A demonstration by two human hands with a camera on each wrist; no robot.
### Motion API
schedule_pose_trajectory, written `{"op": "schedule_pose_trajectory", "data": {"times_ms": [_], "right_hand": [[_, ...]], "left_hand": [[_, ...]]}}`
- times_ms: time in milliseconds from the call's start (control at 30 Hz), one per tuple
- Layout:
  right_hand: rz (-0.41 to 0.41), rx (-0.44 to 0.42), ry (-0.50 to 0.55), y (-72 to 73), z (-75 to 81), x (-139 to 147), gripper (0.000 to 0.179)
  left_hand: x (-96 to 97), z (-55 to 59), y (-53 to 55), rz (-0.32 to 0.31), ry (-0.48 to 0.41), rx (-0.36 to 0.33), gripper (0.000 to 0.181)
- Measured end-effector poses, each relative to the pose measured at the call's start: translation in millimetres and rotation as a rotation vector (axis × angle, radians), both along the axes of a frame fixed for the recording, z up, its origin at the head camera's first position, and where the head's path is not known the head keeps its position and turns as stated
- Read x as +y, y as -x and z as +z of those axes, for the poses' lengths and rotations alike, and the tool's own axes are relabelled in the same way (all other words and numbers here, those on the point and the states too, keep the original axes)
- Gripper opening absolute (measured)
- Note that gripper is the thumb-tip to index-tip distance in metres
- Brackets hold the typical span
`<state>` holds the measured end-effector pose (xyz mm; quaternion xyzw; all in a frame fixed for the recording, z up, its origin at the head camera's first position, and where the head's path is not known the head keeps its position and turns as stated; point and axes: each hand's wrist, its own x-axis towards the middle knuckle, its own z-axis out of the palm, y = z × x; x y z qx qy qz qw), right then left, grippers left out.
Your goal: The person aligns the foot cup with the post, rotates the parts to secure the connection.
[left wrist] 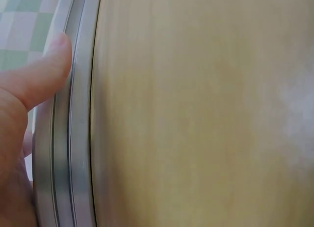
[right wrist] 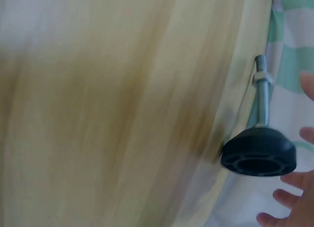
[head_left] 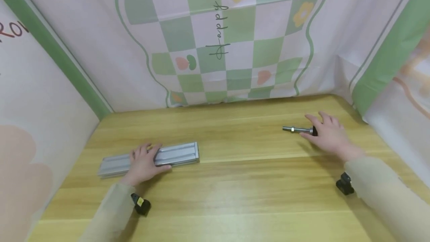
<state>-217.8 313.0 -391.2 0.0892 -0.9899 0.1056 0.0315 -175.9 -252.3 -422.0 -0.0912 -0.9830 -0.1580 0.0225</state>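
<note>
A silver aluminium profile (head_left: 179, 153) with long grooves lies at the left of the wooden table. My left hand (head_left: 142, 164) spans it near its middle, fingers over the far edge and thumb along the near side. The left wrist view has the thumb (left wrist: 54, 65) against the profile's grooved side (left wrist: 61, 138). At the right, a levelling foot (head_left: 299, 129), a threaded stud with a nut and a black round base, lies on its side. Over its base is my right hand (head_left: 330, 135), fingers spread. In the right wrist view the black base (right wrist: 260, 151) shows, with fingertips beyond it.
Both things lie on the wooden table (head_left: 235, 197). A checked green and white curtain (head_left: 208, 47) hangs along the back edge, and more printed cloth (head_left: 30, 104) stands at the left. Small black devices (head_left: 142, 206) are worn at both wrists.
</note>
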Motion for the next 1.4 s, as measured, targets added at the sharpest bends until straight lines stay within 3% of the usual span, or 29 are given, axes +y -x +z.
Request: {"op": "schedule_pose_trajectory", "data": {"times_ms": [233,433,767,967,1200,1400], "right_hand": [[0.084,-0.048,-0.068,6.2,-4.1,10,0.072],[0.129,-0.071,-0.064,6.4,-6.9,12,0.066],[0.191,0.010,-0.018,5.6,-8.8,9,0.053],[0.224,0.038,0.026,5.1,-10.0,10,0.056],[0.222,0.059,0.109,3.4,-11.7,12,0.064],[0.220,0.148,0.192,-0.2,-8.3,8,0.055]], "left_hand": [[1.8,-2.2,0.6,0.012,0.015,0.006,0.089],[1.9,-6.2,0.8,0.012,0.011,0.026,0.088],[2.7,-3.4,-2.8,0.016,0.002,0.026,0.079],[2.9,-2.9,-2.7,0.016,0.011,0.031,0.077],[4.0,-1.3,-2.0,0.009,0.016,0.043,0.077],[4.1,-0.5,-1.6,0.004,0.014,0.038,0.077]]}}
